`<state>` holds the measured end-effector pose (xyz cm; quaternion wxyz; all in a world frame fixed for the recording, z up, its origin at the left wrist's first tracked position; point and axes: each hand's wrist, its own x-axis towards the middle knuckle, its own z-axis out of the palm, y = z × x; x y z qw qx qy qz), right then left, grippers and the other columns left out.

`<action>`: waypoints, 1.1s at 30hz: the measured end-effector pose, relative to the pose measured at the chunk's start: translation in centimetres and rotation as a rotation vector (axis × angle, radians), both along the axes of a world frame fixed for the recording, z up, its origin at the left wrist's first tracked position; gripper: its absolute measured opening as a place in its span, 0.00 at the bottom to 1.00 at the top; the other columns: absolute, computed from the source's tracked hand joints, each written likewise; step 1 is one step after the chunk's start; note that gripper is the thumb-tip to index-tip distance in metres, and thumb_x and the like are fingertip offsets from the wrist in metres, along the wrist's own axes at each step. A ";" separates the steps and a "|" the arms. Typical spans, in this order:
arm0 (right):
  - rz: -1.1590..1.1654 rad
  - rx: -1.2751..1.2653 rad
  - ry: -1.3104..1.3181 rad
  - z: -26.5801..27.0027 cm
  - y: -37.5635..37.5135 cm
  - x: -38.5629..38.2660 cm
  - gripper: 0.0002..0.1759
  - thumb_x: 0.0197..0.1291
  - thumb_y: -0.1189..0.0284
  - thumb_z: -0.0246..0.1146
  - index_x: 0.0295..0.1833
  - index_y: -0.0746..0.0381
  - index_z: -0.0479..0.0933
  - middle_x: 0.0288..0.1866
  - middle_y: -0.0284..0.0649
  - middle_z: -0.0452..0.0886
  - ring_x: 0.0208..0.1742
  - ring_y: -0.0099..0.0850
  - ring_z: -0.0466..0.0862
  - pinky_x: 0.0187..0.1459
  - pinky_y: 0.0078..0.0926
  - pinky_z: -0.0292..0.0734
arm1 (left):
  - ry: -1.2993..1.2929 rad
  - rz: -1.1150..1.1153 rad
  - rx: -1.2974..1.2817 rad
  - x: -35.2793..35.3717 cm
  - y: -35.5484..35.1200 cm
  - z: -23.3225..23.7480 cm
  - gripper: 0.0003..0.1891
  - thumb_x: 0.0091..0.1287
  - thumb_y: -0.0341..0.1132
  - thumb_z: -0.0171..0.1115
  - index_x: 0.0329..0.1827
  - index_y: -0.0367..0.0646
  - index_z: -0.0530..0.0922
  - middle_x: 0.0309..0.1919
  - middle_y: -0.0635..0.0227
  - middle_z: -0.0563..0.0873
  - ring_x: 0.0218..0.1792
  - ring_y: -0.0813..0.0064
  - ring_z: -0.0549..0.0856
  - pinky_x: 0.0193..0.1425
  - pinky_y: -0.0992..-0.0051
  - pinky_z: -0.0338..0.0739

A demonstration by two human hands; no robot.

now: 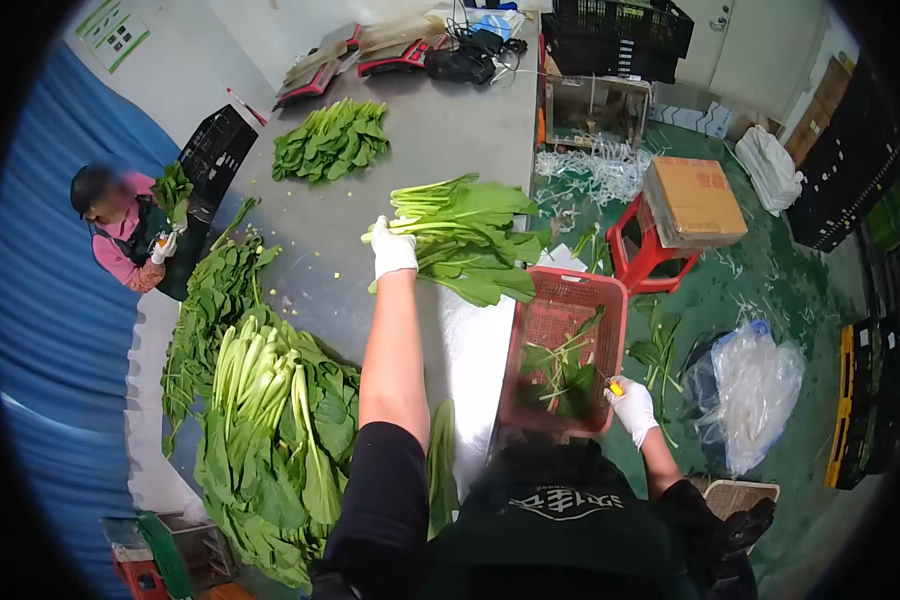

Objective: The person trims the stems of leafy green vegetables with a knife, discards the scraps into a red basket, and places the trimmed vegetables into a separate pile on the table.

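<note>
My left hand (395,250), in a white glove, reaches across the metal table with its fingers closed on the stems of some leafy greens (470,235). Their leaves point right, toward the table edge. Down at the right, my gloved right hand (634,410) is closed around a small tool with a yellow-orange handle (616,388); its working end is not clear. That hand is beside the rim of a red plastic basket (618,320), where loose leaves and stems (567,375) lie. A large heap of leafy greens (270,420) covers the table's near left part.
Another bunch of greens (332,140) lies farther back on the metal table (450,130), before red scales (400,55). Across the table, a co-worker (130,235) holds greens. A cardboard box (694,200) rests on a red stool (650,255). Plastic bags (750,390) lie on the floor.
</note>
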<state>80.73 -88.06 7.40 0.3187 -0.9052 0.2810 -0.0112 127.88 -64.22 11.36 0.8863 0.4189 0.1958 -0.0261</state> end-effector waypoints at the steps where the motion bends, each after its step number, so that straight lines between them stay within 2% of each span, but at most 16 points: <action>1: 0.001 -0.003 -0.005 0.3 0.2 0.3 0.15 0.53 0.64 0.66 0.45 0.59 0.80 0.38 0.49 0.83 0.40 0.48 0.82 0.43 0.39 0.78 | 0.174 0.014 -0.151 -0.1 -0.1 1.5 0.18 0.68 0.44 0.53 0.53 0.41 0.71 0.40 0.63 0.78 0.39 0.67 0.79 0.47 0.74 0.77; 5: 0.044 0.035 0.060 0.3 0.7 0.7 0.18 0.53 0.67 0.67 0.47 0.64 0.79 0.40 0.52 0.82 0.43 0.49 0.82 0.45 0.37 0.78 | 0.063 -0.109 -0.193 -0.7 1.4 -1.2 0.14 0.69 0.49 0.49 0.41 0.49 0.73 0.46 0.61 0.80 0.51 0.65 0.78 0.54 0.64 0.73; 6: 0.057 0.022 0.035 0.0 0.8 0.8 0.17 0.53 0.65 0.66 0.47 0.62 0.79 0.39 0.51 0.82 0.42 0.48 0.82 0.44 0.38 0.78 | 0.233 -0.121 -0.233 -0.3 2.3 -1.5 0.14 0.70 0.49 0.51 0.38 0.48 0.72 0.49 0.61 0.80 0.54 0.65 0.78 0.55 0.56 0.73; 9: 0.082 0.024 0.049 0.7 1.6 0.9 0.17 0.54 0.63 0.65 0.46 0.60 0.79 0.39 0.50 0.83 0.41 0.48 0.82 0.44 0.39 0.78 | 0.115 -0.075 -0.501 -2.6 3.8 -2.8 0.13 0.69 0.47 0.54 0.40 0.46 0.72 0.47 0.64 0.80 0.53 0.64 0.77 0.58 0.50 0.70; 13: 0.093 0.076 -0.018 0.4 2.0 1.2 0.18 0.54 0.65 0.66 0.48 0.63 0.79 0.40 0.53 0.82 0.43 0.50 0.82 0.44 0.37 0.78 | 0.281 -0.019 -0.391 -8.0 3.8 1.7 0.14 0.67 0.46 0.59 0.42 0.46 0.70 0.43 0.66 0.76 0.46 0.66 0.77 0.57 0.48 0.70; 15: 0.092 0.085 -0.026 0.5 2.3 1.8 0.18 0.54 0.65 0.66 0.48 0.63 0.79 0.39 0.53 0.82 0.42 0.49 0.82 0.44 0.36 0.78 | 0.240 -0.102 -0.471 -7.5 4.7 -0.2 0.12 0.66 0.42 0.58 0.42 0.45 0.70 0.43 0.64 0.76 0.47 0.63 0.77 0.56 0.46 0.70; 16: 0.108 0.079 -0.026 0.2 2.3 2.0 0.18 0.54 0.66 0.66 0.48 0.63 0.79 0.39 0.53 0.82 0.42 0.49 0.82 0.43 0.36 0.78 | 0.135 -0.160 -0.375 -6.7 5.0 -1.4 0.15 0.65 0.41 0.57 0.45 0.39 0.70 0.46 0.56 0.76 0.50 0.57 0.76 0.58 0.42 0.67; 18: 0.126 0.085 -0.007 0.7 2.5 2.3 0.18 0.55 0.64 0.65 0.49 0.63 0.79 0.40 0.52 0.82 0.42 0.49 0.82 0.45 0.37 0.78 | 0.031 -0.116 -0.174 -9.1 3.1 4.1 0.12 0.65 0.35 0.51 0.44 0.34 0.71 0.44 0.50 0.76 0.49 0.51 0.76 0.61 0.40 0.64; 20: 0.147 0.078 0.025 1.3 2.7 2.3 0.19 0.55 0.63 0.64 0.50 0.63 0.79 0.43 0.52 0.82 0.44 0.49 0.82 0.46 0.40 0.77 | -0.077 -0.128 -0.022 -7.8 2.6 3.9 0.10 0.65 0.33 0.52 0.43 0.36 0.71 0.42 0.54 0.76 0.48 0.53 0.76 0.61 0.41 0.64; 21: 0.149 0.072 0.020 1.4 2.7 2.4 0.19 0.55 0.63 0.64 0.50 0.63 0.79 0.43 0.52 0.82 0.44 0.49 0.82 0.46 0.40 0.77 | 0.056 -0.084 -0.128 -6.9 1.9 5.4 0.08 0.65 0.33 0.55 0.42 0.38 0.71 0.40 0.59 0.77 0.48 0.57 0.77 0.60 0.47 0.67; 23: 0.091 0.261 -0.007 1.3 2.6 2.6 0.18 0.57 0.66 0.64 0.50 0.64 0.78 0.34 0.44 0.82 0.33 0.34 0.81 0.37 0.28 0.76 | 0.184 -0.026 -0.240 -6.6 0.6 8.0 0.07 0.65 0.32 0.59 0.41 0.41 0.72 0.39 0.63 0.77 0.48 0.62 0.78 0.59 0.52 0.70; 25: 0.051 0.357 -0.013 1.7 2.1 2.9 0.17 0.58 0.67 0.64 0.50 0.64 0.78 0.29 0.40 0.82 0.28 0.26 0.81 0.33 0.22 0.75 | -0.003 -0.169 -0.218 -9.4 -0.4 9.1 0.11 0.68 0.35 0.57 0.49 0.43 0.72 0.48 0.61 0.77 0.52 0.64 0.76 0.58 0.55 0.71; 27: -0.028 0.620 -0.331 3.0 1.3 5.2 0.17 0.61 0.68 0.62 0.52 0.65 0.77 0.31 0.30 0.79 0.28 0.17 0.76 0.31 0.16 0.71 | -0.095 -0.329 -0.141 -13.8 0.0 9.9 0.10 0.67 0.36 0.61 0.47 0.44 0.73 0.44 0.66 0.78 0.48 0.71 0.78 0.55 0.64 0.75; 30: -0.162 0.996 -0.343 11.0 2.2 8.0 0.22 0.58 0.68 0.65 0.56 0.66 0.75 0.34 0.32 0.80 0.33 0.18 0.75 0.36 0.20 0.74 | -0.229 -0.451 -0.150 -18.5 -1.2 8.4 0.12 0.66 0.33 0.62 0.48 0.43 0.72 0.38 0.68 0.77 0.43 0.74 0.79 0.49 0.70 0.77; 32: 0.076 1.117 -0.338 12.1 2.7 9.1 0.23 0.58 0.70 0.65 0.59 0.65 0.73 0.35 0.32 0.80 0.35 0.16 0.76 0.36 0.18 0.73 | -0.206 -0.424 -0.055 -22.8 -2.4 10.1 0.12 0.66 0.30 0.62 0.50 0.40 0.72 0.39 0.68 0.77 0.40 0.74 0.80 0.46 0.73 0.78; 33: 0.234 0.887 -0.280 12.3 3.1 9.5 0.21 0.56 0.70 0.66 0.55 0.65 0.76 0.35 0.32 0.81 0.35 0.17 0.76 0.37 0.18 0.72 | -0.193 -0.433 -0.002 -24.2 -2.6 10.3 0.13 0.65 0.30 0.62 0.50 0.40 0.72 0.39 0.68 0.77 0.39 0.74 0.80 0.46 0.73 0.78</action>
